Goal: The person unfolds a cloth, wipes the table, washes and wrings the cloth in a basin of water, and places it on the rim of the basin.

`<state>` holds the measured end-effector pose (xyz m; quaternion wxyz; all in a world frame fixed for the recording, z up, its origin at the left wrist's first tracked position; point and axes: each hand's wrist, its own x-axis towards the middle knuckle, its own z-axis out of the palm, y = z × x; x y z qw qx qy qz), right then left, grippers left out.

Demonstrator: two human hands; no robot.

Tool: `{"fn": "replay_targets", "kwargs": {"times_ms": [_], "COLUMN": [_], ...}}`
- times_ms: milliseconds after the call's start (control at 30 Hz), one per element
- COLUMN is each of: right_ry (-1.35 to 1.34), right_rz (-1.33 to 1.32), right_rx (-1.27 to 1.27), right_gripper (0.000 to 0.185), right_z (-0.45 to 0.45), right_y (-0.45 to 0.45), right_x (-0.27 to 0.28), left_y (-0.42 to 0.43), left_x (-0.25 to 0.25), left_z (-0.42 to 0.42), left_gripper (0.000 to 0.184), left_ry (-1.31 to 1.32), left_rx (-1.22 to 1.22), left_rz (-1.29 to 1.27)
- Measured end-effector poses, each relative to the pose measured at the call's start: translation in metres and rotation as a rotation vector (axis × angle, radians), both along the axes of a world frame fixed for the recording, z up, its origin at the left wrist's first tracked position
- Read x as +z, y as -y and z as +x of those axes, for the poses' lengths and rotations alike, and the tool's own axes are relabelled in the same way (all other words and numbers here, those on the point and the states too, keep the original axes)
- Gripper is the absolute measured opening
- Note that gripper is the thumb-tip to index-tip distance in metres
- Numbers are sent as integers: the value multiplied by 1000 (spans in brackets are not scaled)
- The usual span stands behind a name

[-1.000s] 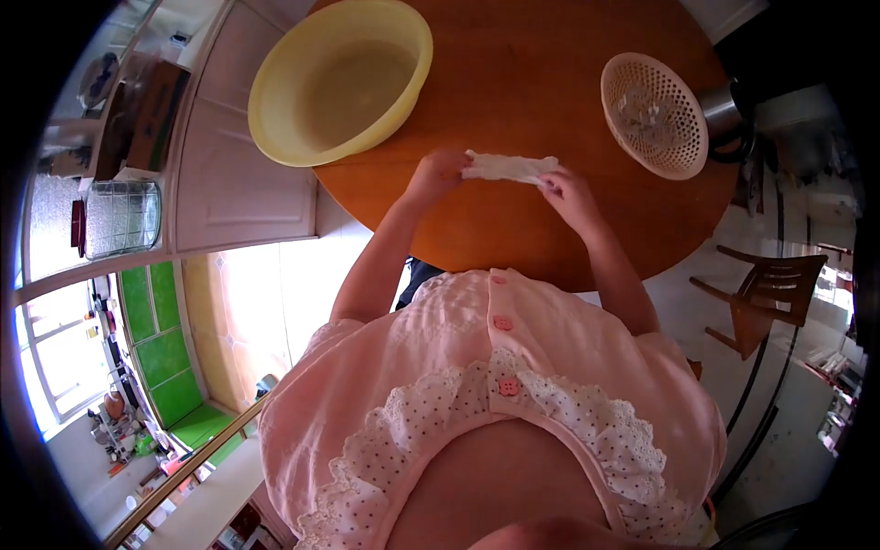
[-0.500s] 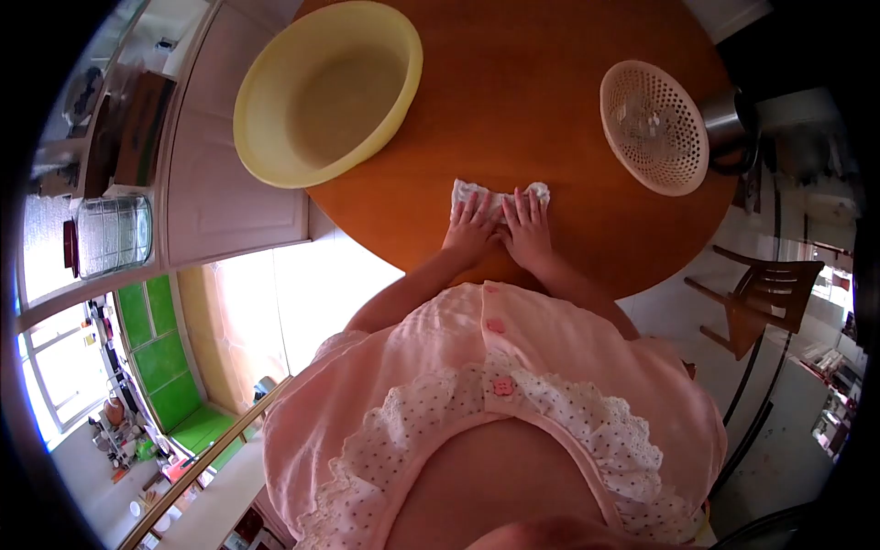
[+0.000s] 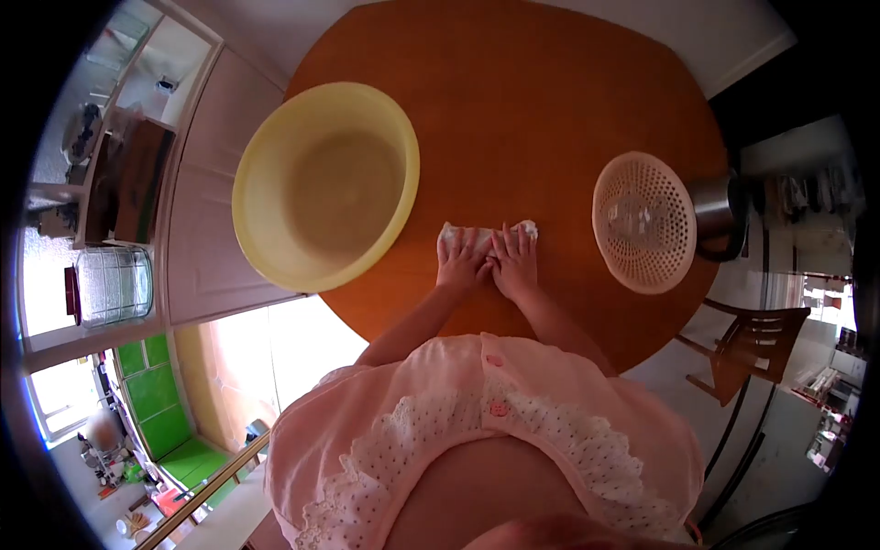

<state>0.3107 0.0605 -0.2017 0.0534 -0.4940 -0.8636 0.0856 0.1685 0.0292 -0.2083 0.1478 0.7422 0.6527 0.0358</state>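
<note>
A small folded white cloth (image 3: 467,242) lies on the wooden table between a yellow basin and a pale pink colander. My left hand (image 3: 462,264) rests flat on the cloth's left part, fingers stretched forward and slightly spread. Flat on its right part is my right hand (image 3: 513,261), also with the fingers extended. The two thumbs meet or nearly touch at the middle. Both palms press down, and the fingers cover much of the cloth. Only its far edge and ends show.
The large yellow basin (image 3: 403,215) stands on the table (image 3: 513,119) at the left. To the right is the pink colander (image 3: 644,223), with a metal pot or kettle (image 3: 715,218) beside it. A wooden chair (image 3: 752,344) stands off the table's right side. Cabinets (image 3: 229,174) line the left.
My hands and the cloth have slid forward over the table, away from my body. The camera has tilted up, so the basin and colander appear lower in view.
</note>
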Motion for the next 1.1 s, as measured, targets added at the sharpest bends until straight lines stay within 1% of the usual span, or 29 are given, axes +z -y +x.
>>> {"fn": "replay_targets", "kwargs": {"times_ms": [100, 233, 300, 333, 400, 567, 633, 700, 833, 900, 933, 1000, 1100], "right_ry": [-21, -53, 30, 67, 22, 12, 55, 19, 32, 84, 110, 70, 69], "right_rz": [-2, 5, -37, -42, -3, 33, 61, 59, 81, 8, -30, -68, -87], "right_rx": [11, 9, 2, 2, -9, -54, -90, -108, -102, -92, -89, -77, -47], "right_gripper": [51, 50, 49, 48, 48, 47, 47, 47, 47, 48, 48, 49, 52], "right_z": [-5, -13, -19, -23, -30, -46, -55, -61, -58, -55, -54, -45, -32], "right_y": [-31, -77, -97, -113, -137, -197, -221, -238, -238, -226, -218, -193, -144], "right_x": [-4, -5, -1, 2, -4, -13, -16, -20, -20, -12, -8, -6, -9], "left_y": [-25, -63, -90, -104, -125, -186, -215, -230, -231, -222, -214, -188, -137], "left_x": [3, 1, 4, 2, -4, -8, -9, -16, -23, -19, -18, -15, -1], "left_z": [2, 1, -1, -3, -9, -16, -18, -18, -13, -17, -17, -14, -13], "left_gripper": [49, 49, 48, 47, 46, 44, 43, 41, 41, 42, 42, 44, 47], "left_ry": [12, -19, -4, -19, -56, -29, -15, -9, -31, -8, -24, -53, -94], "left_rx": [50, 91, 116, 119, 128, 196, 249, 298, 314, 280, 257, 209, 112], "left_rz": [-66, 100, 177, 177, 181, 137, 179, 230, 270, 255, 244, 220, 116]}}
